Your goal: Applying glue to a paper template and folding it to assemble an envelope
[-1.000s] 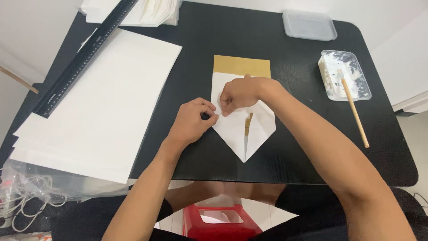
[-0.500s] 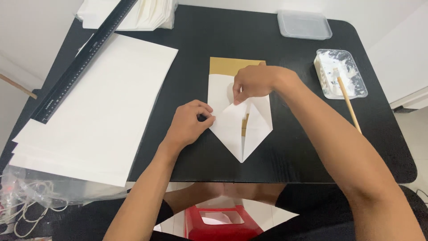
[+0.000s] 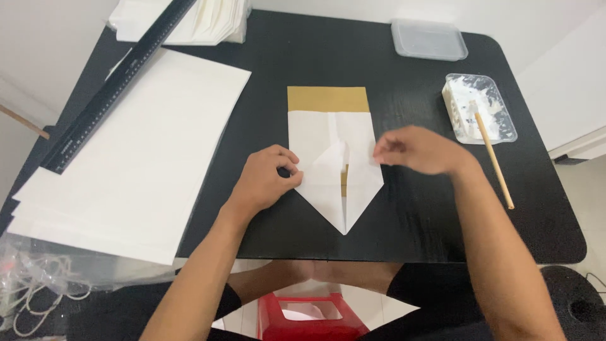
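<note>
While the round-cornered black wooden table [image 3: 404, 57] sits just as it did half a second ago, with the big stack of white paper sheets [image 3: 136, 158] on its left side and the long black ruler [image 3: 113, 88] lying diagonally along that stack's far edge, the action in the middle has shifted a bit. The folded white and gold paper piece [image 3: 331, 164], pointed at its near end with a gold band across the top, lies flat in the middle of the table, same spot as before.

Main change is the right hand [image 3: 420, 150]: earlier it was pressing on the upper part of the paper, now it's pulled off to the right and hovers at the paper's right edge, fingers loosely curled with the fingertips drawn together, holding nothing as far as I can tell. That leaves the small inner flap near the centre crease uncovered.

The left hand [image 3: 265, 180] hasn't budged, fingers curled and pressing down the paper's left edge.

Over on the right, the clear plastic tray of white paste [image 3: 483, 117] and the thin wooden stick [image 3: 495, 164] leaning in it sit unchanged.
</note>
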